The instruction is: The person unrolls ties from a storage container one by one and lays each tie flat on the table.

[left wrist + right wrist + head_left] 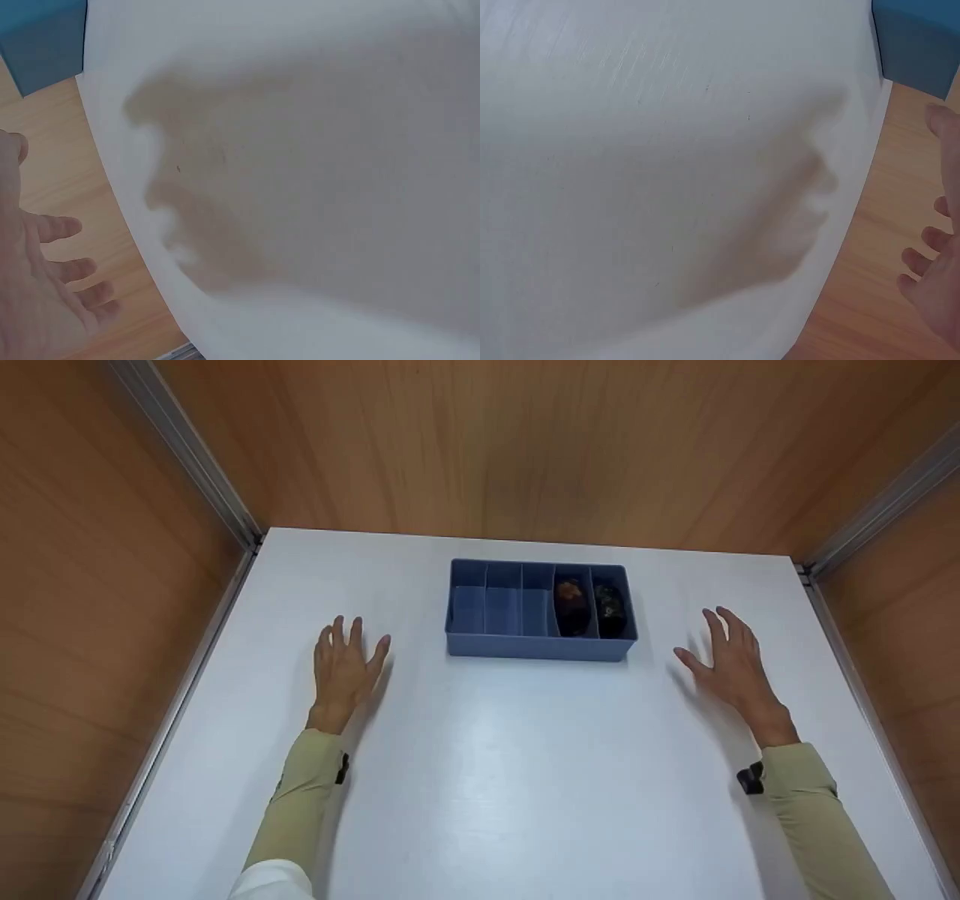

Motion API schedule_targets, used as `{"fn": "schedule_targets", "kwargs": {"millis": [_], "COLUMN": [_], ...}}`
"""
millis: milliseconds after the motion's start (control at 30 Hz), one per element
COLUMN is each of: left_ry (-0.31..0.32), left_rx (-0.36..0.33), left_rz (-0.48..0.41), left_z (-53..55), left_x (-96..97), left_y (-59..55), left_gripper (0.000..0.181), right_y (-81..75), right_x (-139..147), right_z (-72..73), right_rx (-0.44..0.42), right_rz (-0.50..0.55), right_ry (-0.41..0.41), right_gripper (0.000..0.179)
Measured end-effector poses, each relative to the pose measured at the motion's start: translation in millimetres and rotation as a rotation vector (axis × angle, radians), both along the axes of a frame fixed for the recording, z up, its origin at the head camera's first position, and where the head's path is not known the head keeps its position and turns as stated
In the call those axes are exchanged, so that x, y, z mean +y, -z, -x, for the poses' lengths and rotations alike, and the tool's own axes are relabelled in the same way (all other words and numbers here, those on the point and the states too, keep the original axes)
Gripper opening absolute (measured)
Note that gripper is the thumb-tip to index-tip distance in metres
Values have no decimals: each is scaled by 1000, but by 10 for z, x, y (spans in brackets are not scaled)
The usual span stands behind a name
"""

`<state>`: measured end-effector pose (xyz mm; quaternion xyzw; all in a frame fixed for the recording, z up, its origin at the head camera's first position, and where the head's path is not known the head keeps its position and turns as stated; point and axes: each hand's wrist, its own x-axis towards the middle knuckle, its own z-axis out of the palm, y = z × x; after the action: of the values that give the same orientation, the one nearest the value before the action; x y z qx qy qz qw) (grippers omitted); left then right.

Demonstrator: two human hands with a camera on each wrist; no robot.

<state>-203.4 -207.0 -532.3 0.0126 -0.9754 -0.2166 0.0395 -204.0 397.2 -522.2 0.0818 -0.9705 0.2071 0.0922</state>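
A blue-grey box (536, 647) with several side-by-side compartments lies toward the back of the white table. Its rightmost compartment holds a dark patterned bundle (610, 611); the one beside it holds a dark red bundle (572, 607) with an orange figure. The other compartments show bare floors. Left of the box, my left hand (343, 675) hovers over the table, fingers spread and thumb toward the box, holding nothing. My right hand (731, 671) is held over the table right of the box, its fingers apart and nothing in them. Both wrist views show the hands (45, 277) with loosely bent fingers.
The white table (480, 780) is bounded by a wood-grain back panel (480, 450) and side panels with metal edge strips (187, 442). Both forearms wear light green sleeves (300, 802), with a small black device (750, 778) at the right wrist. Hand shadows fall on the tabletop.
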Motion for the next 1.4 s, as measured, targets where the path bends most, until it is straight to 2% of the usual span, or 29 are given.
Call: {"fn": "schedule_targets", "kwargs": {"millis": [300,500,767,967,1400], "left_ry": [-34,-41,-52,-68,-61], "left_rx": [71,113,161,142,130], "left_rz": [-70,-138,-270,-364,-523], "left_z": [20,64,107,121,159], "left_x": [125,213,308,400,591], "left_y": [-23,-55,-49,-43,-41], "left_gripper": [68,65,59,61,56], "right_y": [-28,-21,1,-8,10], "right_x": [-110,-170,-258,-358,-530], "right_z": [74,104,161,200,282], "right_rx": [153,215,270,275,307], "right_rz": [112,172,235,307,416], "right_ry": [-30,-45,-57,-56,-58], "right_gripper": [51,42,39,35,35]}}
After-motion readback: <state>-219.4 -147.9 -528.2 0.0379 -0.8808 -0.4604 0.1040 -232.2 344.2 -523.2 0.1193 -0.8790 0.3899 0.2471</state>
